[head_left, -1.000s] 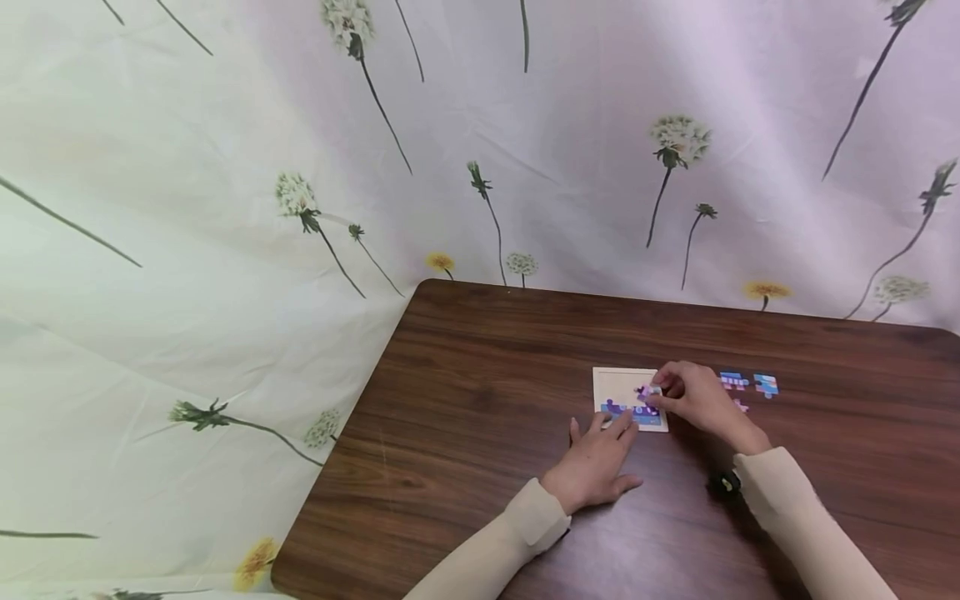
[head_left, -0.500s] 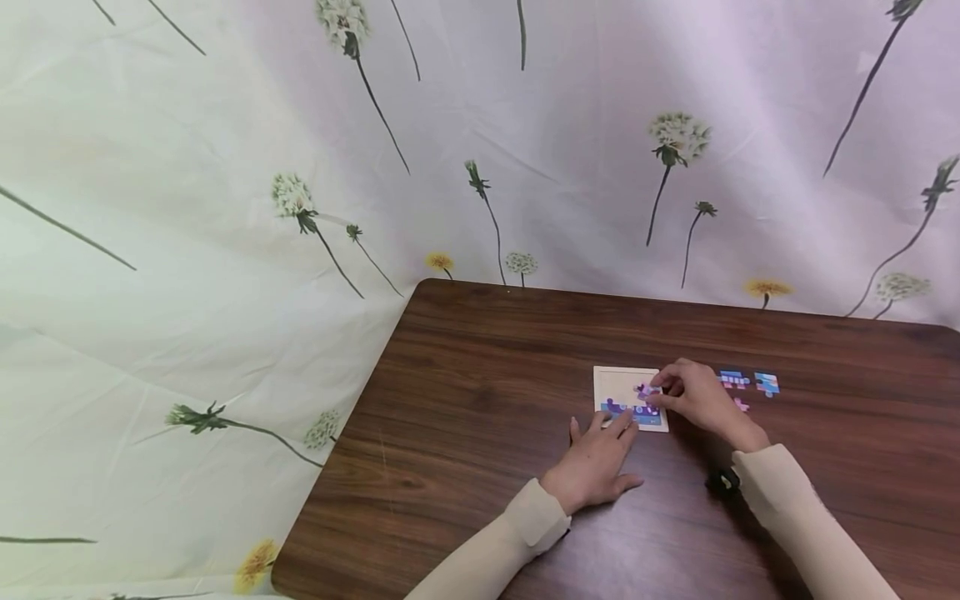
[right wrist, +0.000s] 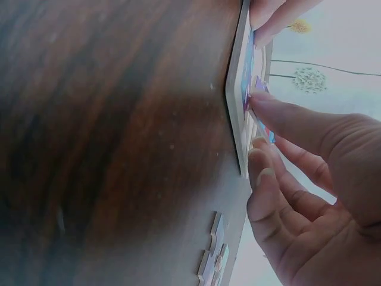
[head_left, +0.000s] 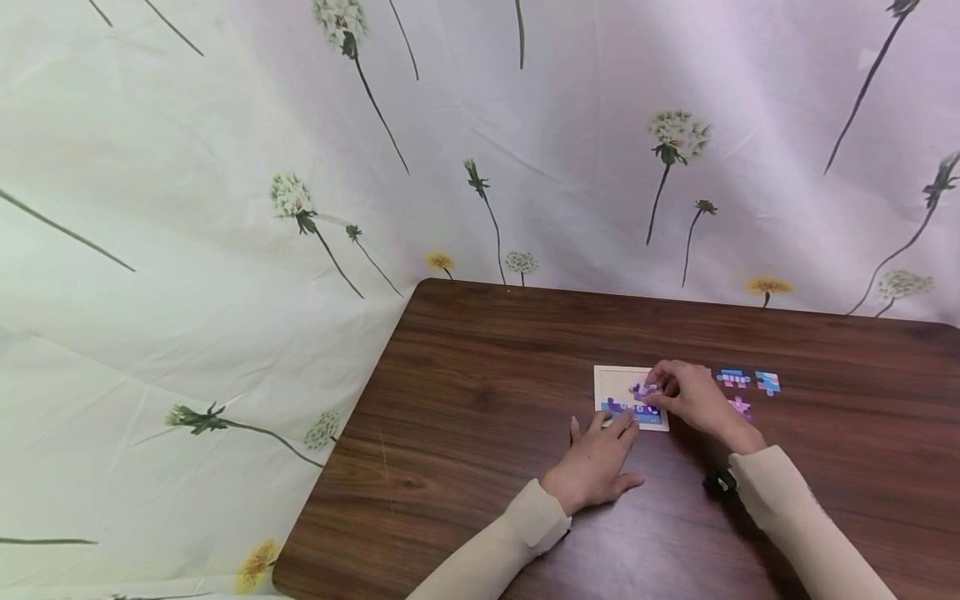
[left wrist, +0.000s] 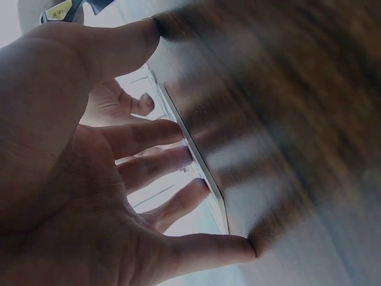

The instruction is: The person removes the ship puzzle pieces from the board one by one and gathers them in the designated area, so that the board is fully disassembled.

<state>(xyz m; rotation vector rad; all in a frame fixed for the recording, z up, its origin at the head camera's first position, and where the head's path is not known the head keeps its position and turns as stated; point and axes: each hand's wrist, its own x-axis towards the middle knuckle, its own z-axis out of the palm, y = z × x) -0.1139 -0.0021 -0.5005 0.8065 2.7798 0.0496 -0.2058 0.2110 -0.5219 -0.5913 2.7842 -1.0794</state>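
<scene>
A pale-framed jigsaw puzzle tray (head_left: 604,379) lies on the table, its near rows filled with purple and blue pieces (head_left: 630,411). My left hand (head_left: 592,467) rests with spread, straight fingers on the tray's near edge; in the left wrist view the middle fingertips (left wrist: 199,189) touch the frame while thumb and little finger reach the tabletop. Over the tray's right side, my right hand (head_left: 696,400) pinches a purple puzzle piece (head_left: 641,390). Seen from the right wrist, this piece (right wrist: 262,122) is tilted above the tray, between thumb and fingers.
Several loose puzzle pieces lie right of the tray, among them a striped one (head_left: 733,378), a blue one (head_left: 767,382) and a pink one (head_left: 739,407). The dark wooden table (head_left: 465,375) meets a dandelion-print cloth (head_left: 570,167) at its back and left.
My right hand has shifted slightly left with the pinched piece, uncovering more of the loose pieces behind it. The left hand stays put on the tray's edge.
</scene>
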